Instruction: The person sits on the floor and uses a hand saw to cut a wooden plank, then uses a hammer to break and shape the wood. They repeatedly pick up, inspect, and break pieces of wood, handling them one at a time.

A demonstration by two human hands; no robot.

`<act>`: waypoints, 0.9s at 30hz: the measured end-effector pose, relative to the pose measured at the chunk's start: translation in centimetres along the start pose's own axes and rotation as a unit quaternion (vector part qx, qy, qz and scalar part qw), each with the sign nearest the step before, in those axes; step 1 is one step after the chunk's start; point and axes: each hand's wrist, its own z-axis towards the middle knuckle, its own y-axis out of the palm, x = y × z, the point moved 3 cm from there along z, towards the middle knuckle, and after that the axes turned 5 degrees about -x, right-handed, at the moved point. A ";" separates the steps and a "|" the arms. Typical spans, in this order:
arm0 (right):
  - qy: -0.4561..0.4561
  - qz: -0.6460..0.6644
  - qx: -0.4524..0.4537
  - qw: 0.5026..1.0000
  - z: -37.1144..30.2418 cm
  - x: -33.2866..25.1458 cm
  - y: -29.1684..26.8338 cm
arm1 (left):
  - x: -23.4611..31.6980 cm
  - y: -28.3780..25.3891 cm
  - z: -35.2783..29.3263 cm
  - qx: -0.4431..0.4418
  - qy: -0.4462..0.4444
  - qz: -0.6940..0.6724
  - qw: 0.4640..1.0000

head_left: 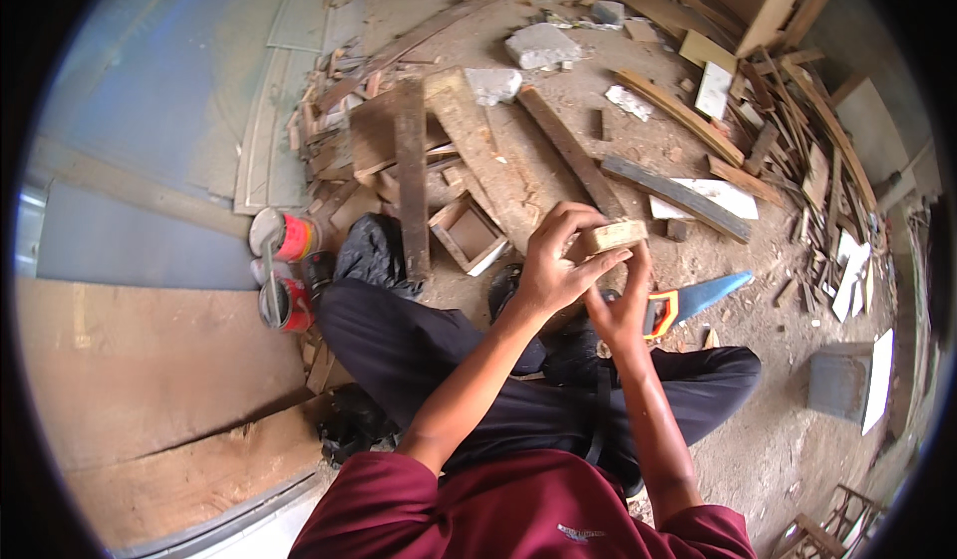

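Dusty floor (758, 439) strewn with planks (488, 160) lies under a seated person whose left hand (551, 265) and right hand (620, 310) both pinch a small wood block (614, 235), just left of a blue-bladed saw (698, 300).

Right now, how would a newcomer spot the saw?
Start at the person's dark trousers. Just past the right hand, the saw lies flat on the dirt floor. Its blue blade and orange handle stand out from the brown scrap wood around it.
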 end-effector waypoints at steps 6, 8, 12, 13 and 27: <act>0.027 0.005 -0.025 0.999 1.1 1.0 1.1 | 1.6 2.3 -0.9 0.061 0.002 0.055 0.997; 0.100 0.136 -0.028 0.985 2.0 1.1 1.0 | 1.5 2.3 -0.9 0.031 -0.028 0.003 0.999; 0.024 0.069 -0.033 0.997 3.5 -0.7 -1.1 | 1.5 2.2 -0.5 0.007 0.010 0.029 1.000; 0.022 0.072 -0.034 0.997 3.6 -1.0 -1.2 | 1.4 2.2 -0.5 0.010 0.011 0.023 1.000; 0.026 0.055 -0.183 0.981 3.3 3.2 -0.4 | 0.0 1.8 0.7 -0.093 -0.082 -0.076 0.989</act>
